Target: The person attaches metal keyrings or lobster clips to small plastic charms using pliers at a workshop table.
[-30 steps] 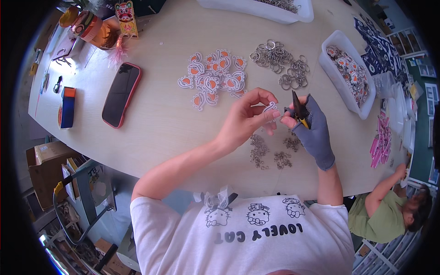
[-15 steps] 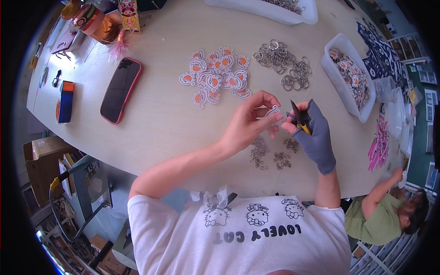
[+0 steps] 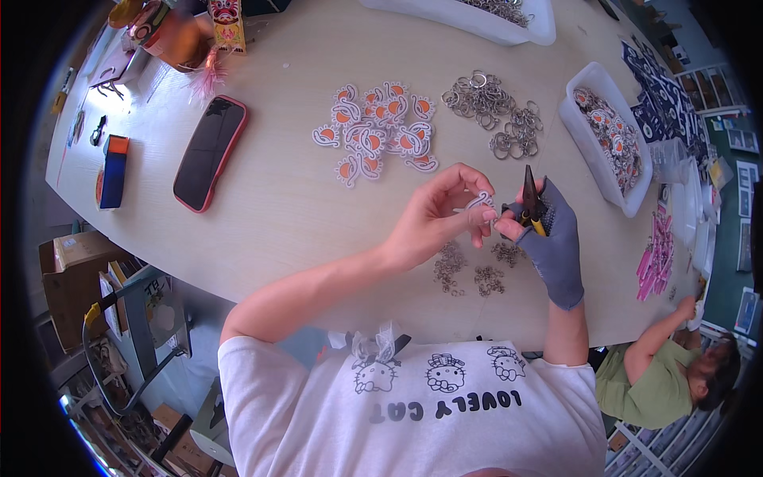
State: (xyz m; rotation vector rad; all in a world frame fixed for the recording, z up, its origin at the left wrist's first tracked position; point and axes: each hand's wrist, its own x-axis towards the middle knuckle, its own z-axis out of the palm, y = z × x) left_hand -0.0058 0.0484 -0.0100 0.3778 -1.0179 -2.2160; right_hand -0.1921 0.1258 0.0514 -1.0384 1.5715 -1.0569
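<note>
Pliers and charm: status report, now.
Left hand pinching white charm. Right hand holding pliers, tips clear of charm. Small metal rings piled close by, below hands in head view.

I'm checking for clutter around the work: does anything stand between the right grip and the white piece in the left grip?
Nothing visible does: the right grip, which holds pliers, is close beside the white piece in the left grip. The metal rings lie outside that gap.

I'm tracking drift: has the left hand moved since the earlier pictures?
Yes: judged against the charms, the left hand has shifted slightly down and right in the view, away from them.
</note>
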